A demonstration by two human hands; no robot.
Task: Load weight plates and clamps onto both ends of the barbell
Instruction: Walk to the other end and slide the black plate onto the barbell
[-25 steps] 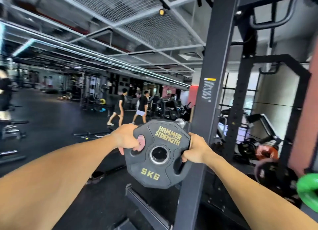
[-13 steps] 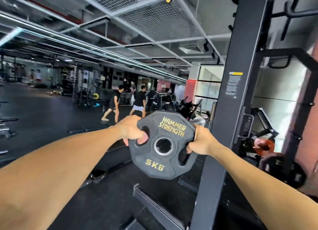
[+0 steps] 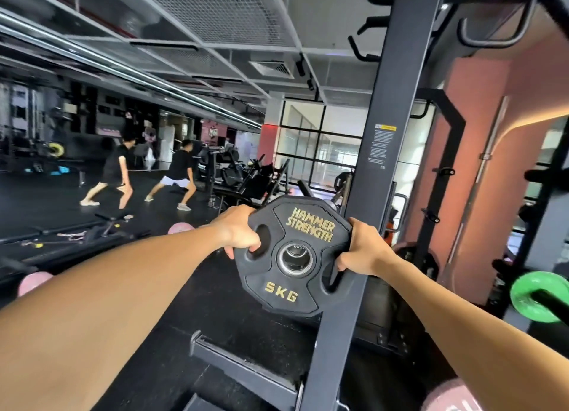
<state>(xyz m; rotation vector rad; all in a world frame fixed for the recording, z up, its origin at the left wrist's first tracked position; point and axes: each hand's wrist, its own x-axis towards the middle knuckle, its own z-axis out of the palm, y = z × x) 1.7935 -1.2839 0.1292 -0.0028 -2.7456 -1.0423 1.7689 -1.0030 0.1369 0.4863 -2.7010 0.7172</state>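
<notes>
Black rubber with gold lettering, the 5 kg plate [image 3: 297,256] is held upright, face toward the camera, just left of the rack upright [image 3: 366,195] and overlapping its front edge. In its steel-ringed centre hole [image 3: 296,259] a round metal end shows, which looks like the tip of the barbell sleeve [image 3: 295,253], so the bar's long axis appears to run straight away from the viewer, through the hole and behind the plate. That alignment is what the coming move depends on: I judge the plate must be pushed forward along that axis, kept square so the ring does not bind.

The left hand [image 3: 240,230] grips the plate's left edge, fingers curled through the upper-left slot. The right hand [image 3: 360,250] grips the right edge, beside the upright, fingers hooked into the right slot. Both sit level with the hole, about equally near it.

Right of the upright, low down, a green plate [image 3: 535,296] sits on a peg. No clamp is visible.
</notes>
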